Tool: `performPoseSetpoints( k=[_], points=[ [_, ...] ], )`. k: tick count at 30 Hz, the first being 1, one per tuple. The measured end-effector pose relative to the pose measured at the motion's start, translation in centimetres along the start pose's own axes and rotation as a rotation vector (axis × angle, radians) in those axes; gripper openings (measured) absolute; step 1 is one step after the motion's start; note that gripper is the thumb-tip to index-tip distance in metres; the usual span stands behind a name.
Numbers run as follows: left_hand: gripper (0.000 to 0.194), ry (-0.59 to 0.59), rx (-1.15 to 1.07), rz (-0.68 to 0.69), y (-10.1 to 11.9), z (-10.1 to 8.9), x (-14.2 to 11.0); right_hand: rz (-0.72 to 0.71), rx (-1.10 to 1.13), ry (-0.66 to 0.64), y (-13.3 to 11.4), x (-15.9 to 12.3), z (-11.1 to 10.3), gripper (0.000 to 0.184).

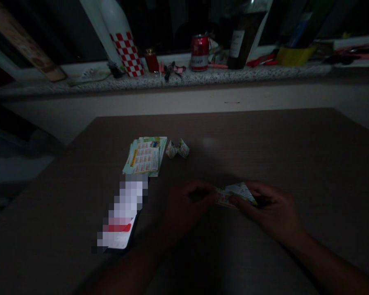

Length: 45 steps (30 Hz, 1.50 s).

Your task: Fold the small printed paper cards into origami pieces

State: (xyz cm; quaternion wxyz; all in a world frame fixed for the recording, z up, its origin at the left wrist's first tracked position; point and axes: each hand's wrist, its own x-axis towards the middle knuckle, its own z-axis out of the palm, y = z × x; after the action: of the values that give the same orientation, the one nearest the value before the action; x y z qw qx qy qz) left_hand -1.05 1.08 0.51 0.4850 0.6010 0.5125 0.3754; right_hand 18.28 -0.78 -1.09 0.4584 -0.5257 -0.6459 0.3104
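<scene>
A small printed paper, folded to slanted edges (241, 191), is held between my two hands just above the table. My left hand (187, 205) pinches its left end with thumb and fingertips. On the other side, the thumb of my right hand (273, 209) presses on its face while the fingers lie behind it, partly hidden. Beyond my left hand sits a small folded paper piece (177, 148) with two pointed ends. Left of that lies a stack of printed paper slips (145, 157). A phone with a lit, partly blurred screen (119, 221) lies nearer to me.
The brown table (264, 139) ends at a wall under a granite windowsill (172, 80). On the sill stand a red-and-white checkered bottle (129, 53), a red can (199, 53), a dark labelled bottle (241, 45) and a yellow round object (295, 55). The room is dim.
</scene>
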Motion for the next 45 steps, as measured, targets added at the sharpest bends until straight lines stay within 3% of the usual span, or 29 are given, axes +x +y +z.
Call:
performPoseSetpoints(
  k=[7, 16, 27, 33, 37, 45],
  points=[
    [0.015, -0.044, -0.140, -0.163, -0.09, 0.22, 0.40, -0.048, -0.091, 0.015, -0.23, -0.08, -0.13, 0.011],
    [0.013, -0.236, -0.185, -0.182, -0.09, -0.19, 0.93, -0.049, -0.103, -0.003, 0.27, -0.01, -0.18, 0.013],
    [0.017, -0.183, -0.161, -0.215, -0.34, -0.03, 0.57, 0.081, 0.078, -0.022, 0.02, 0.06, 0.04, 0.017],
    [0.019, -0.157, -0.034, -0.146, -0.14, 0.00, 0.24, 0.085, 0.097, -0.040, -0.09, 0.11, 0.04, 0.014],
    [0.019, -0.137, -0.006, -0.101, -0.18, 0.05, -0.03, 0.164, 0.204, -0.040, -0.12, 0.06, 0.22, 0.018],
    [0.025, -0.053, -0.257, -0.297, -0.21, 0.67, 0.24, 0.275, 0.347, -0.025, -0.29, 0.05, 0.43, 0.020]
  ],
)
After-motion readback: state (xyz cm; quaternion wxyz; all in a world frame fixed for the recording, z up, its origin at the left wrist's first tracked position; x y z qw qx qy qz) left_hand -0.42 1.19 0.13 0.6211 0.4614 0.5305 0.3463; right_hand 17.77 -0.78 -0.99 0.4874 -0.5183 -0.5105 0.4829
